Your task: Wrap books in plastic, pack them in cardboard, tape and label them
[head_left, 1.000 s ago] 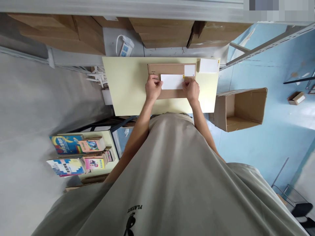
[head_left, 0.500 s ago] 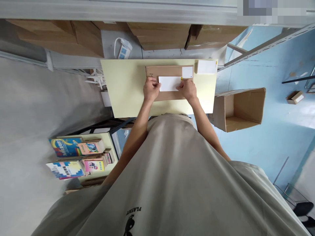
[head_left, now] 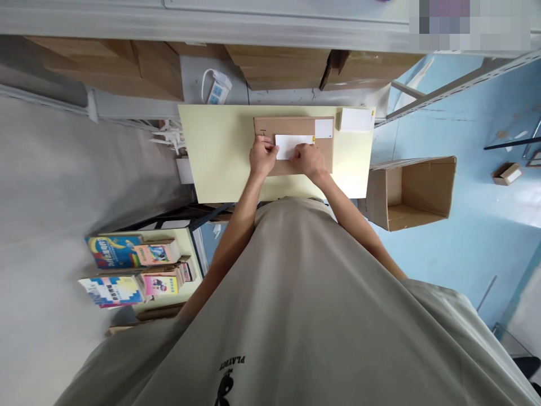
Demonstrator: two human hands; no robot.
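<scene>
A flat brown cardboard box [head_left: 291,125] lies on the pale yellow tabletop. On its upper face is a white label [head_left: 289,140] with a small yellow mark at its top right corner. My left hand [head_left: 262,157] is closed at the label's left edge, thumb and fingertip pinching there. My right hand [head_left: 310,160] has its fingers curled and rests over the label's right half, knuckles against the paper. It covers the label's lower right corner. A smaller white sticker [head_left: 324,128] sits at the box's top right corner.
A stack of white labels [head_left: 356,119] lies at the table's [head_left: 220,152] far right corner. Behind are a power strip [head_left: 218,91] and cardboard cartons [head_left: 283,67] under a metal shelf. An open carton [head_left: 418,192] stands right; books [head_left: 114,252] lie on a lower left shelf.
My right hand has slid left from the label's right end onto its face, uncovering the yellow mark. My left hand stays at the left edge. The whole view has shifted slightly.
</scene>
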